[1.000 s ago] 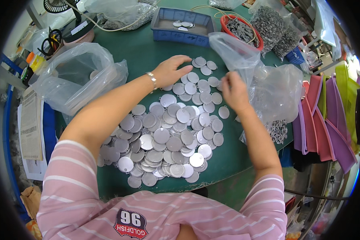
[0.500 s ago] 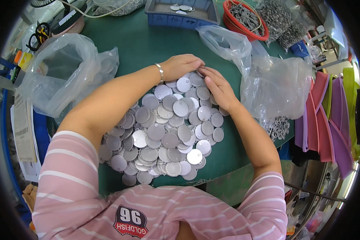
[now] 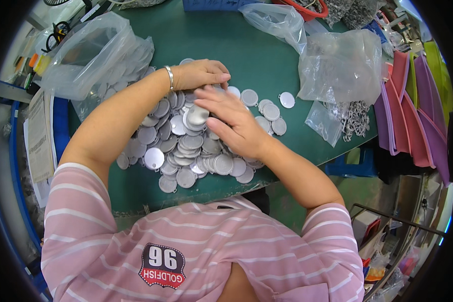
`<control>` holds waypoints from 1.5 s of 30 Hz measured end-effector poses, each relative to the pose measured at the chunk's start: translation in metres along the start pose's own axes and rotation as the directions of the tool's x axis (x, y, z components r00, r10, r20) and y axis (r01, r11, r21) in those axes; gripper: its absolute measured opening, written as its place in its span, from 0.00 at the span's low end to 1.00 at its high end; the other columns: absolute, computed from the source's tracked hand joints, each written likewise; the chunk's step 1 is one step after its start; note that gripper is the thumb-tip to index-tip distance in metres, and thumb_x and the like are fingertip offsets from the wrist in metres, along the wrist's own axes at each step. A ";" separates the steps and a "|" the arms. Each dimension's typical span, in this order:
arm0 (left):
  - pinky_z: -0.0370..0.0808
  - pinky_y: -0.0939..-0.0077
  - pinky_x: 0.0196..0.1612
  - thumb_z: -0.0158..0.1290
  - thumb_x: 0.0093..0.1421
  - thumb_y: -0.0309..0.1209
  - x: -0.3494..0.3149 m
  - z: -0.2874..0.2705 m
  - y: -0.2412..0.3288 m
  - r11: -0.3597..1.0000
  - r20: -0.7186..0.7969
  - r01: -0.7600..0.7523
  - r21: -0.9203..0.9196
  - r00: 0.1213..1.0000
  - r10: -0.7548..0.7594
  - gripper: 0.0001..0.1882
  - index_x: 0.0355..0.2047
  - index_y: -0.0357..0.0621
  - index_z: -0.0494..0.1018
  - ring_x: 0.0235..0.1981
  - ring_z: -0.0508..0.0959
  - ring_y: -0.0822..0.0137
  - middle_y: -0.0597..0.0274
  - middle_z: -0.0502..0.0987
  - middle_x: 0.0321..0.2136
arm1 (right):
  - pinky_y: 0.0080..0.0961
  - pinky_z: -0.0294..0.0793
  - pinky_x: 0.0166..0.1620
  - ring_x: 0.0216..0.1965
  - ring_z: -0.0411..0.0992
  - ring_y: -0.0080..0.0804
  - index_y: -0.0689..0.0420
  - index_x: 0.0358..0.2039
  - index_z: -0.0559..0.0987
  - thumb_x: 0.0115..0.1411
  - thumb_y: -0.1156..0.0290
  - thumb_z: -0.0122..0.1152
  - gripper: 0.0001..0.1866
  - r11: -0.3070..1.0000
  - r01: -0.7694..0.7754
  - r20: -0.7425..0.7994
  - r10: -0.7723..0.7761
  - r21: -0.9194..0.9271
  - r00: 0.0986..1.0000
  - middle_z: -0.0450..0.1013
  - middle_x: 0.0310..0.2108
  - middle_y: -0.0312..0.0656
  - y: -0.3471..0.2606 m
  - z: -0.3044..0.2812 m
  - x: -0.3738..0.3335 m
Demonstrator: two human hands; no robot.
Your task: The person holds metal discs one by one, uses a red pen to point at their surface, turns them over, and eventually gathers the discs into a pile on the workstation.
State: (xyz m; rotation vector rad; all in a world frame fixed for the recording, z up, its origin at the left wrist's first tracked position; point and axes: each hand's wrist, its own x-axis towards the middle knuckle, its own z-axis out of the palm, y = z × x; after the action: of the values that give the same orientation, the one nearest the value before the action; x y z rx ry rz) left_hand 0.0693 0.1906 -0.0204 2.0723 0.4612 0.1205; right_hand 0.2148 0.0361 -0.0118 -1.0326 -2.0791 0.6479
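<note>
A broad pile of round silver-grey metal discs [image 3: 178, 148], many with a small loop at the rim, lies on the green table [image 3: 267, 65] in front of me. My left hand [image 3: 199, 74], a bangle at its wrist, rests along the far side of the pile with its fingers stretched out. Above the middle of the pile, my right hand [image 3: 234, 121] touches the discs with its fingers spread and partly blurred. Several loose discs [image 3: 272, 111] lie to the right of that hand. The discs directly under both hands are hidden.
At the left stands an open clear plastic bag [image 3: 88, 63] with discs showing through it. A second clear bag [image 3: 340, 65] lies at the right, near a heap of small metal clasps [image 3: 356, 121]. A blue bin [image 3: 211, 5] and a red basin [image 3: 307, 9] stand at the back.
My right hand has moved left and nearer, onto the pile, while my left hand has shifted left. Discs have been pushed leftward, and several lie apart at the right. The view has tilted nearer.
</note>
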 end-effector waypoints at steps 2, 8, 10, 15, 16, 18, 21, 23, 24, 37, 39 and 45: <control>0.63 0.69 0.51 0.45 0.61 0.44 -0.008 -0.003 -0.004 1.000 0.104 0.018 -0.022 0.994 -0.016 0.19 0.34 0.40 0.74 0.45 0.69 0.61 0.60 0.74 0.38 | 0.43 0.52 0.59 0.57 0.58 0.49 0.59 0.48 0.71 0.61 0.62 0.46 0.19 0.948 0.094 -0.069 -0.120 -0.305 0.990 0.63 0.54 0.51 0.003 -0.020 -0.018; 0.62 0.65 0.51 0.48 0.59 0.44 -0.041 0.005 0.028 0.944 -0.021 -0.103 0.312 0.993 0.115 0.15 0.28 0.45 0.74 0.48 0.67 0.60 0.62 0.75 0.37 | 0.47 0.45 0.60 0.62 0.48 0.53 0.54 0.57 0.63 0.58 0.50 0.46 0.30 0.828 -0.404 -0.180 0.362 -0.389 0.915 0.55 0.59 0.52 0.054 -0.051 -0.091; 0.62 0.64 0.51 0.50 0.58 0.43 -0.052 0.006 0.034 0.926 -0.018 -0.134 0.354 0.989 0.150 0.14 0.27 0.45 0.73 0.48 0.66 0.59 0.63 0.75 0.37 | 0.49 0.42 0.61 0.64 0.43 0.55 0.52 0.61 0.55 0.51 0.38 0.50 0.44 0.899 -0.267 0.047 0.302 -0.348 0.952 0.48 0.62 0.51 0.029 -0.043 -0.096; 0.63 0.63 0.47 0.58 0.44 0.52 -0.096 0.026 0.058 0.821 -0.087 -0.208 0.531 0.951 0.297 0.24 0.28 0.43 0.72 0.44 0.66 0.53 0.54 0.68 0.40 | 0.54 0.45 0.58 0.62 0.44 0.59 0.51 0.60 0.57 0.26 0.34 0.66 0.61 0.922 -0.032 0.121 0.085 -0.386 0.989 0.47 0.61 0.55 -0.019 -0.013 -0.090; 0.62 0.63 0.48 0.59 0.42 0.55 -0.105 0.033 0.059 0.811 -0.100 -0.136 0.569 0.967 0.232 0.28 0.33 0.43 0.72 0.45 0.66 0.53 0.54 0.67 0.42 | 0.54 0.46 0.57 0.61 0.45 0.59 0.51 0.60 0.58 0.25 0.35 0.67 0.61 0.919 -0.035 0.088 0.075 -0.392 0.993 0.48 0.61 0.54 -0.021 -0.005 -0.088; 0.60 0.61 0.50 0.58 0.41 0.57 -0.127 0.047 0.062 0.763 -0.206 -0.063 0.643 0.945 0.252 0.33 0.38 0.43 0.72 0.47 0.65 0.52 0.53 0.66 0.43 | 0.54 0.47 0.56 0.60 0.47 0.58 0.51 0.59 0.60 0.24 0.37 0.69 0.60 0.908 -0.055 0.016 0.067 -0.415 0.998 0.49 0.61 0.54 -0.023 0.012 -0.080; 0.56 0.58 0.55 0.57 0.40 0.61 -0.154 0.061 0.060 0.807 -0.320 0.070 0.586 0.935 0.151 0.41 0.47 0.44 0.68 0.54 0.61 0.49 0.51 0.64 0.48 | 0.53 0.49 0.55 0.59 0.48 0.57 0.50 0.56 0.63 0.21 0.46 0.75 0.57 0.907 -0.136 -0.102 0.104 -0.399 0.989 0.52 0.59 0.52 -0.030 0.034 -0.065; 0.51 0.54 0.58 0.56 0.39 0.63 -0.169 0.076 0.061 0.790 -0.421 0.164 0.591 0.898 0.129 0.46 0.52 0.43 0.63 0.60 0.54 0.47 0.50 0.61 0.53 | 0.53 0.49 0.55 0.59 0.49 0.57 0.49 0.57 0.63 0.20 0.51 0.76 0.57 0.909 -0.146 -0.140 0.098 -0.391 0.985 0.52 0.59 0.51 -0.030 0.044 -0.055; 0.48 0.52 0.60 0.56 0.39 0.63 -0.174 0.088 0.065 0.778 -0.476 0.218 0.590 0.872 0.117 0.49 0.54 0.43 0.61 0.62 0.51 0.46 0.49 0.58 0.55 | 0.53 0.48 0.55 0.59 0.49 0.57 0.48 0.57 0.63 0.20 0.53 0.77 0.57 0.907 -0.159 -0.163 0.102 -0.390 0.981 0.52 0.59 0.51 -0.030 0.048 -0.053; 0.42 0.40 0.57 0.59 0.42 0.54 -0.176 0.174 0.086 0.716 -0.623 0.426 0.553 0.782 0.017 0.43 0.58 0.61 0.58 0.64 0.42 0.49 0.44 0.43 0.63 | 0.38 0.56 0.59 0.56 0.60 0.49 0.56 0.49 0.71 0.54 0.62 0.58 0.22 0.892 -0.349 -0.374 0.231 -0.287 0.898 0.64 0.53 0.53 0.021 -0.019 -0.022; 0.41 0.40 0.57 0.59 0.42 0.54 -0.174 0.177 0.085 0.742 -0.621 0.402 0.536 0.784 0.024 0.43 0.58 0.61 0.59 0.65 0.41 0.49 0.43 0.43 0.63 | 0.43 0.53 0.60 0.57 0.58 0.50 0.54 0.49 0.72 0.58 0.56 0.50 0.21 0.738 -0.561 -0.484 0.361 -0.375 0.797 0.64 0.54 0.50 0.056 0.001 -0.047; 0.38 0.38 0.57 0.59 0.43 0.53 -0.174 0.173 0.080 0.751 -0.617 0.404 0.522 0.787 0.005 0.43 0.59 0.60 0.57 0.65 0.39 0.48 0.41 0.41 0.63 | 0.52 0.35 0.62 0.61 0.51 0.49 0.49 0.51 0.72 0.63 0.45 0.31 0.29 0.762 -0.615 -0.383 0.517 -0.202 0.766 0.63 0.56 0.41 0.010 0.046 -0.018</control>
State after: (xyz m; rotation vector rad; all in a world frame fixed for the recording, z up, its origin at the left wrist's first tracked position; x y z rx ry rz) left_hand -0.0225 -0.0507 -0.0257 2.6095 1.2740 0.5534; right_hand 0.1915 0.0216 -0.0539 -1.8780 -1.6042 0.3995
